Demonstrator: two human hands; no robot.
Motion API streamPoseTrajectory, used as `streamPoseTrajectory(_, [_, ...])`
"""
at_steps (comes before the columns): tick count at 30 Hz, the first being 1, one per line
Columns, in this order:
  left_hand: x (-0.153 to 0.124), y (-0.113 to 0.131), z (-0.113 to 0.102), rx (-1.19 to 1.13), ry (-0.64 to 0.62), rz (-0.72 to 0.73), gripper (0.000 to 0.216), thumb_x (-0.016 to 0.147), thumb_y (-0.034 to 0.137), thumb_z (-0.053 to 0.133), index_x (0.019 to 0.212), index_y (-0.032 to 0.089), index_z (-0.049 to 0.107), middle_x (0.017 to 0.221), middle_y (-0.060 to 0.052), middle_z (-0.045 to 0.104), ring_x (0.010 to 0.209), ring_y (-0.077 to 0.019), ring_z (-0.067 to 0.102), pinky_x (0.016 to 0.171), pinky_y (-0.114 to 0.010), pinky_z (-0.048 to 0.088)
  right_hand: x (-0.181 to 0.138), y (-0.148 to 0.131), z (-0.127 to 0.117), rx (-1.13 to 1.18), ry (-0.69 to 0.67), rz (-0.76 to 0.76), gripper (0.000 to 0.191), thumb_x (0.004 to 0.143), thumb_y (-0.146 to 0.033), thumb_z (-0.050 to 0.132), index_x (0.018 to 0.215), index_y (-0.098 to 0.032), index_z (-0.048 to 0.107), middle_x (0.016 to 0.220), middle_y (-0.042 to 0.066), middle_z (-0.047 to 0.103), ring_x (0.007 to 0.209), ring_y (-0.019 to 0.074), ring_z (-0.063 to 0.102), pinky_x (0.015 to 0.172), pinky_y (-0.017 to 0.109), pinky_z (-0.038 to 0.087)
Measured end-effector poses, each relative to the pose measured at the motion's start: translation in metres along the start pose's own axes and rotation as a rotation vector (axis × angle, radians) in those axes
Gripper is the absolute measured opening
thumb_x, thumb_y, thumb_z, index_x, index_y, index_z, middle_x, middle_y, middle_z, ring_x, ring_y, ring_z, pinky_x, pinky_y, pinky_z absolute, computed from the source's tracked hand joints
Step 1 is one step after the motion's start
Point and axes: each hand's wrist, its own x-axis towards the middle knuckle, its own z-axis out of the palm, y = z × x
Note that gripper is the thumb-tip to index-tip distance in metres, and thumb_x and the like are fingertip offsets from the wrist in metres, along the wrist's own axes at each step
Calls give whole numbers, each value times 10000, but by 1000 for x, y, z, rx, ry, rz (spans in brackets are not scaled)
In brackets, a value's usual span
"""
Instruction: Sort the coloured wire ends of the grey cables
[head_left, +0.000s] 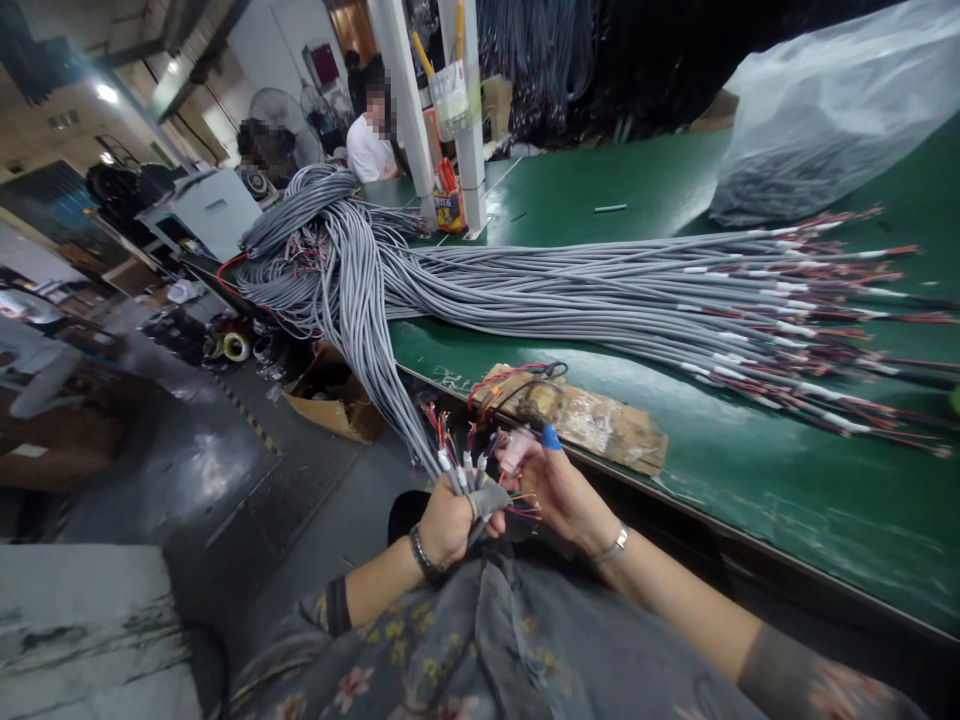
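My left hand is closed in a fist round the ends of several grey cables that hang down off the green table's edge. Stripped coloured wires fan out above the fist. My right hand is beside it, fingers curled and pinching at the thin wire ends, with blue tape on one fingertip and pale tape on others. Both hands hover over my lap, in front of the table's edge.
A long thick bundle of grey cables lies across the green table. A worn cardboard pad sits at the table's edge. A plastic bag stands at the far right. An open box rests on the floor. A person in white sits farther back.
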Motion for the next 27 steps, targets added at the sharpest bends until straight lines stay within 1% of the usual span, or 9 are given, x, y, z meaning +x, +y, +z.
streamPoseTrajectory(1, [-1, 0, 0, -4, 1, 8, 347, 511, 410, 772, 503, 141, 554, 384, 1, 536, 324, -79, 447, 367, -198, 337, -1, -1, 1, 5, -5, 16, 498, 709, -673, 588, 797, -189, 670, 691, 27, 657, 562, 137, 572, 538, 264, 456])
streamPoseTrajectory(3, [-3, 0, -1, -12, 11, 29, 346, 516, 417, 770, 511, 138, 566, 390, 0, 542, 330, -80, 453, 371, -199, 346, -3, -1, 3, 3, 16, 9, 424, 720, -606, 635, 804, -193, 676, 693, 15, 653, 551, 123, 554, 539, 256, 451])
streamPoseTrajectory(5, [-4, -1, -2, -23, 30, 41, 340, 519, 418, 767, 523, 135, 579, 397, -2, 550, 335, -82, 461, 374, -198, 354, -3, 0, 4, -25, 69, -50, 330, 708, -521, 698, 768, -197, 674, 659, -7, 633, 540, 106, 528, 535, 239, 440])
streamPoseTrajectory(7, [-4, -1, 0, -38, 51, 42, 343, 519, 423, 766, 527, 136, 578, 400, -3, 555, 336, -81, 464, 375, -197, 360, -4, 0, 6, -71, 102, -116, 296, 698, -481, 723, 712, -193, 661, 629, -15, 611, 543, 100, 510, 534, 233, 430])
streamPoseTrajectory(11, [-1, 0, 5, -57, 78, 40, 349, 511, 426, 766, 521, 139, 568, 393, -1, 549, 330, -78, 457, 372, -196, 357, -6, 0, 9, -106, 93, -111, 339, 693, -524, 705, 679, -192, 636, 588, -13, 581, 534, 116, 489, 508, 253, 404])
streamPoseTrajectory(15, [2, 0, 7, -66, 77, 29, 341, 504, 414, 767, 525, 141, 564, 388, 1, 544, 325, -79, 451, 366, -197, 347, -7, -2, 10, -135, 161, -95, 357, 640, -528, 743, 688, -190, 637, 595, -9, 591, 541, 128, 491, 511, 264, 384])
streamPoseTrajectory(18, [4, -1, 6, -68, 77, 21, 349, 505, 418, 772, 534, 144, 558, 388, 4, 540, 324, -79, 448, 365, -197, 339, -8, -2, 11, -149, 170, -86, 353, 642, -515, 746, 691, -185, 633, 603, -10, 589, 536, 124, 484, 505, 263, 364])
streamPoseTrajectory(23, [3, -3, 3, -53, 56, 34, 362, 522, 440, 761, 532, 144, 553, 399, 0, 548, 331, -78, 448, 371, -200, 342, -8, -3, 10, -131, 160, -64, 383, 625, -538, 750, 708, -184, 630, 610, -13, 595, 531, 119, 496, 513, 261, 383])
streamPoseTrajectory(27, [2, -4, 3, -34, 41, 39, 367, 536, 449, 754, 519, 143, 552, 397, 0, 547, 338, -77, 453, 381, -199, 356, -6, -3, 3, -118, 173, -44, 332, 651, -489, 758, 697, -186, 628, 573, -19, 587, 501, 107, 487, 476, 240, 379])
